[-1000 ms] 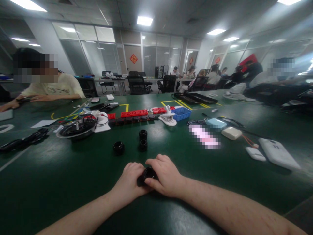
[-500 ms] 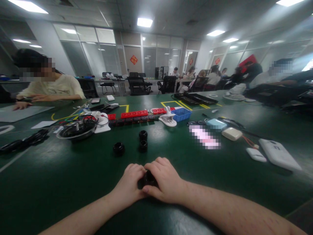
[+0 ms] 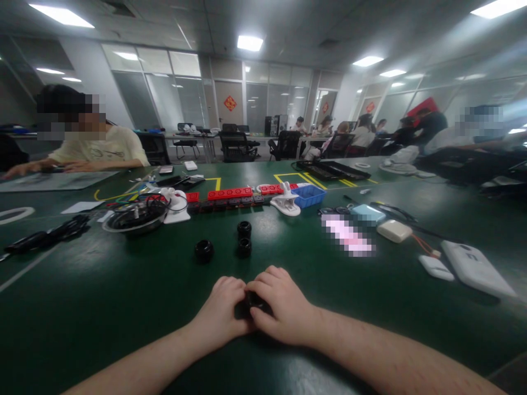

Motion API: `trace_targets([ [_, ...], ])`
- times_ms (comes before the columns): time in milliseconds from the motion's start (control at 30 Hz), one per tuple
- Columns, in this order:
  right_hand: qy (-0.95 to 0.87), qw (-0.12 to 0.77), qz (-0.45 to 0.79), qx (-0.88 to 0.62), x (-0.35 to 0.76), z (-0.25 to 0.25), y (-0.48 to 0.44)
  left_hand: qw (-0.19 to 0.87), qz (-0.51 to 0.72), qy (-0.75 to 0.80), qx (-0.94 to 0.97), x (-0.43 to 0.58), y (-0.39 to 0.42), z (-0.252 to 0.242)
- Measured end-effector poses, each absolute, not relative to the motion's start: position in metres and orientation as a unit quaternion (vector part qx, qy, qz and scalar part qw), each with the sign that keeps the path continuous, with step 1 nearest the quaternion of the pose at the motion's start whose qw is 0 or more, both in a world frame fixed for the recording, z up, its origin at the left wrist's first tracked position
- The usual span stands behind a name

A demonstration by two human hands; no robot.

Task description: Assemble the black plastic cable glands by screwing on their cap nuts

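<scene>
A small, glossy black ring-shaped part (image 3: pixel 256 299) is held low over the near table, mostly covered by fingers. My left hand (image 3: pixel 224 307) is closed against its left side, fingers curled. From the right, my right hand (image 3: pixel 283 304) wraps over its top, with the thumb at the front. Whether the part touches the table cannot be made out. Beyond my hands stand similar black ring-shaped parts: one on the left (image 3: pixel 204 251), and two close together, a nearer one (image 3: pixel 244 248) and a farther one (image 3: pixel 244 229).
Farther back are a row of red blocks (image 3: pixel 229 193), a white clip (image 3: pixel 285 202), a blue bin (image 3: pixel 309 195) and a metal bowl (image 3: pixel 135 220) of cables. To the right lie a white power bank (image 3: pixel 473 267) and a cream case (image 3: pixel 394 231). A co-worker (image 3: pixel 99 148) sits at left.
My view has shifted slightly, moving the scene right and down. My right fingers now cover more of the black part. The co-worker's hand at left has moved outward.
</scene>
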State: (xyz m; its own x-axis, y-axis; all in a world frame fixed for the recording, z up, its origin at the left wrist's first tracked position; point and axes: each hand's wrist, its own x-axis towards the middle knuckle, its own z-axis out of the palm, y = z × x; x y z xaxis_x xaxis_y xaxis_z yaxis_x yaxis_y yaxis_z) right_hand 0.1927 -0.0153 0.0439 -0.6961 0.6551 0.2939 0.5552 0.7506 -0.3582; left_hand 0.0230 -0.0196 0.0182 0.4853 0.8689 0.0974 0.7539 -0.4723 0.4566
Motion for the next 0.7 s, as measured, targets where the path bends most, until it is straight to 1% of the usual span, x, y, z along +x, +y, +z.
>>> trace_targets([
  [200,-0.903,0.206,0.145,-0.349,0.194,0.047,-0.016,0.196,0.162,0.464,0.849,0.02,-0.019,0.02],
  [400,-0.902,0.235,0.147,-0.332,0.193,0.042,-0.013,0.21,0.157,0.465,0.846,0.019,-0.017,0.019],
  [567,-0.905,0.236,0.13,-0.329,0.188,0.045,-0.013,0.203,0.149,0.473,0.845,0.02,-0.016,0.019],
  [700,-0.919,0.218,0.083,-0.317,0.182,0.047,-0.014,0.2,0.152,0.476,0.843,0.018,-0.015,0.015],
])
